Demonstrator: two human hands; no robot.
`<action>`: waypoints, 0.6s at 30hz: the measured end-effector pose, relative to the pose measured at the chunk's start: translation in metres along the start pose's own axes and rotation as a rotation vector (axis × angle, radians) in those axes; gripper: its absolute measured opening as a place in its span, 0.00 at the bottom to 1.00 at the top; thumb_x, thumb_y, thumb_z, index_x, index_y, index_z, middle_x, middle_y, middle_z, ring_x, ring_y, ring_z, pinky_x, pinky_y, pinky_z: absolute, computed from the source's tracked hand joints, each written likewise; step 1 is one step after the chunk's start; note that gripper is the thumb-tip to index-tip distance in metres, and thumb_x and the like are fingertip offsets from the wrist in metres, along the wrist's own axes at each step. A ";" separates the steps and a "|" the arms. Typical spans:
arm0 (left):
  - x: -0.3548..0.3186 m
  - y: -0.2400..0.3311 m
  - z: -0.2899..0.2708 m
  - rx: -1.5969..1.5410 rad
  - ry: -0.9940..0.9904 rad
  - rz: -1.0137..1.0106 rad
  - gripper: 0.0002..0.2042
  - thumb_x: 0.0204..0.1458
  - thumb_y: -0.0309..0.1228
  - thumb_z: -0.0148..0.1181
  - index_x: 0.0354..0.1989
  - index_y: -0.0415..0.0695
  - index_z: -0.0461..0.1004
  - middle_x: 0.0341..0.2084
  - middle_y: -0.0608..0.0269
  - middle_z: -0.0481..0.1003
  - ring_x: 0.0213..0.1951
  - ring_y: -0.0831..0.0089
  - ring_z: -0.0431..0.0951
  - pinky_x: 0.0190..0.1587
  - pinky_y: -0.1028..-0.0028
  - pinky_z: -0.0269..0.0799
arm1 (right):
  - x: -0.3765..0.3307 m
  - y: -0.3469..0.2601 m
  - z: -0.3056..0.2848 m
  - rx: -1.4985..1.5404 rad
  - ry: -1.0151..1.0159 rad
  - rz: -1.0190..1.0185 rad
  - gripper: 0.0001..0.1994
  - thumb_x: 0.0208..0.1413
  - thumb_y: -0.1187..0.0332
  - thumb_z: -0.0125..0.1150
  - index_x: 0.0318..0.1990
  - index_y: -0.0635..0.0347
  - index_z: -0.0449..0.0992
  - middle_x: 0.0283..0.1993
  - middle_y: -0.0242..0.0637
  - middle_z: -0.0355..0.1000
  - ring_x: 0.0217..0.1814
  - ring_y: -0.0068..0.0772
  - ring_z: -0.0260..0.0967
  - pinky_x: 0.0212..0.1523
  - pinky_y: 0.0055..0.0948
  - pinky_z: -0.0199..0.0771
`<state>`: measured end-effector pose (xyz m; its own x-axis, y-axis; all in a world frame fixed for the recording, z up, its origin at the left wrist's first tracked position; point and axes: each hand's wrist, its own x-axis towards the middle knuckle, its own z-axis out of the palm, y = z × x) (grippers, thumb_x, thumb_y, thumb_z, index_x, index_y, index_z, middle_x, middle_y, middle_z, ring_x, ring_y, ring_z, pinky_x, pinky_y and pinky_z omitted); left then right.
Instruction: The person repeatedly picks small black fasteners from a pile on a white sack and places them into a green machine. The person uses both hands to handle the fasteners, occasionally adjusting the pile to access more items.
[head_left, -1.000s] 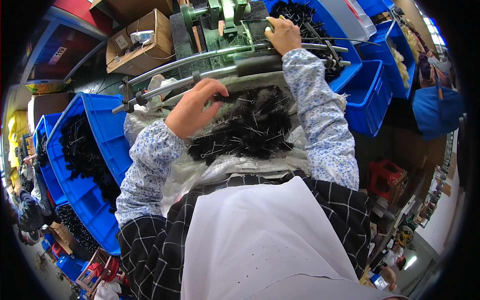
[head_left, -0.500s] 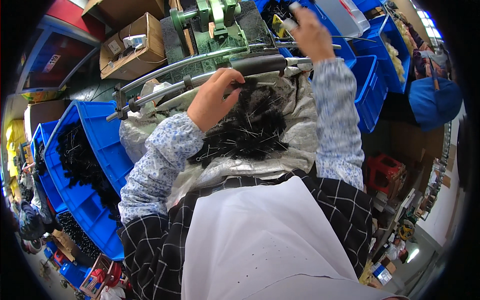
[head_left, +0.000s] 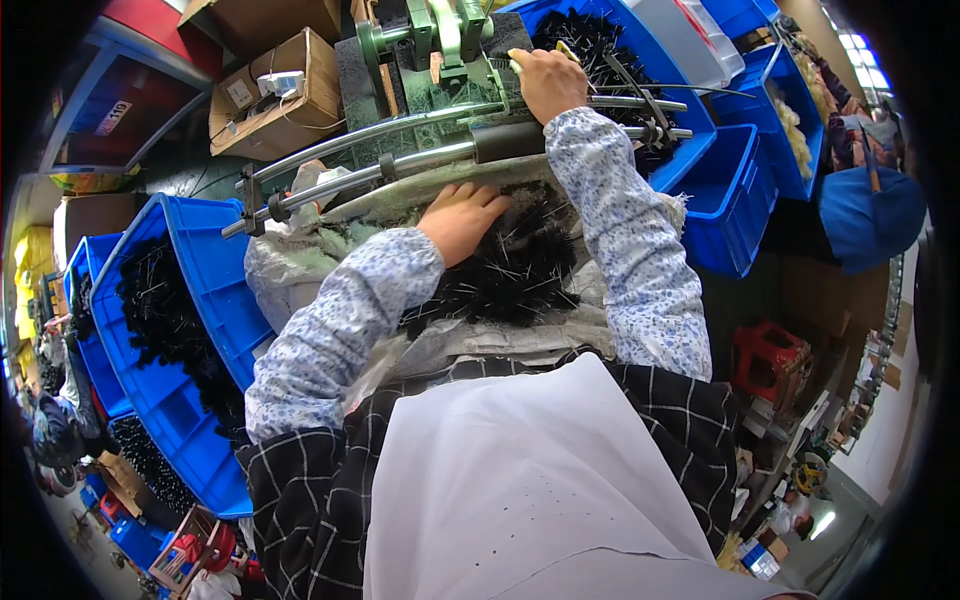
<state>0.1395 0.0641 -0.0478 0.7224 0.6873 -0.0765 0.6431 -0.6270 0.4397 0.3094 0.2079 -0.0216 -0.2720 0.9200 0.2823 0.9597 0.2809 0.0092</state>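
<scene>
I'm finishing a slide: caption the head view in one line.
Left hand at a heap of black bristly pieces, right hand near a green machine beyond two metal rails.

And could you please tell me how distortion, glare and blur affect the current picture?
Head view: fisheye bending bows the metal rails, with black around the rim; head view: the lit tube at lower right glares white; head view: the black bristle pile is dark, so many strands merge; head view: the left hand and right hand show no heavy blur.
</scene>
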 end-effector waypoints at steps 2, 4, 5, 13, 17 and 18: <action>0.006 -0.005 0.009 0.054 -0.124 -0.005 0.21 0.44 0.21 0.53 0.50 0.48 0.66 0.47 0.63 0.67 0.53 0.65 0.63 0.55 0.65 0.56 | 0.005 0.002 0.005 0.019 0.008 0.005 0.12 0.51 0.69 0.53 0.44 0.48 0.75 0.33 0.34 0.74 0.38 0.36 0.71 0.40 0.35 0.72; 0.009 -0.009 0.014 0.075 -0.189 -0.004 0.22 0.43 0.21 0.54 0.50 0.49 0.67 0.46 0.64 0.67 0.54 0.66 0.62 0.55 0.66 0.54 | 0.008 0.004 0.010 0.037 0.013 0.004 0.13 0.51 0.69 0.53 0.44 0.47 0.75 0.34 0.35 0.74 0.38 0.36 0.71 0.40 0.35 0.72; 0.009 -0.011 0.017 0.070 -0.193 -0.001 0.22 0.42 0.22 0.56 0.49 0.50 0.68 0.46 0.64 0.68 0.53 0.67 0.62 0.55 0.66 0.54 | 0.008 0.004 0.012 0.047 0.014 0.001 0.13 0.51 0.69 0.53 0.45 0.47 0.75 0.34 0.35 0.74 0.38 0.36 0.71 0.40 0.36 0.72; 0.002 -0.011 -0.010 -0.066 -0.346 -0.005 0.21 0.39 0.23 0.60 0.46 0.47 0.68 0.44 0.59 0.68 0.48 0.63 0.68 0.54 0.60 0.54 | 0.015 0.014 0.023 0.155 0.062 -0.031 0.11 0.51 0.65 0.55 0.42 0.45 0.77 0.35 0.33 0.74 0.39 0.35 0.70 0.44 0.34 0.69; -0.008 -0.011 -0.037 -0.310 -0.312 -0.018 0.18 0.43 0.25 0.59 0.45 0.43 0.66 0.41 0.56 0.69 0.43 0.58 0.71 0.49 0.61 0.63 | 0.023 0.021 0.031 0.085 0.036 -0.120 0.13 0.52 0.61 0.56 0.45 0.45 0.75 0.44 0.30 0.71 0.47 0.34 0.66 0.49 0.34 0.65; -0.013 -0.011 -0.044 -0.376 -0.292 -0.036 0.17 0.44 0.25 0.59 0.45 0.42 0.66 0.40 0.56 0.69 0.41 0.57 0.72 0.48 0.62 0.66 | 0.020 0.022 0.027 0.043 0.018 -0.076 0.15 0.52 0.60 0.55 0.48 0.46 0.73 0.45 0.32 0.70 0.47 0.34 0.65 0.49 0.35 0.64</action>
<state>0.1121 0.0785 -0.0128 0.7774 0.5404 -0.3217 0.5708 -0.3914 0.7218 0.3233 0.2398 -0.0415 -0.3420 0.8908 0.2991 0.9324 0.3614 -0.0101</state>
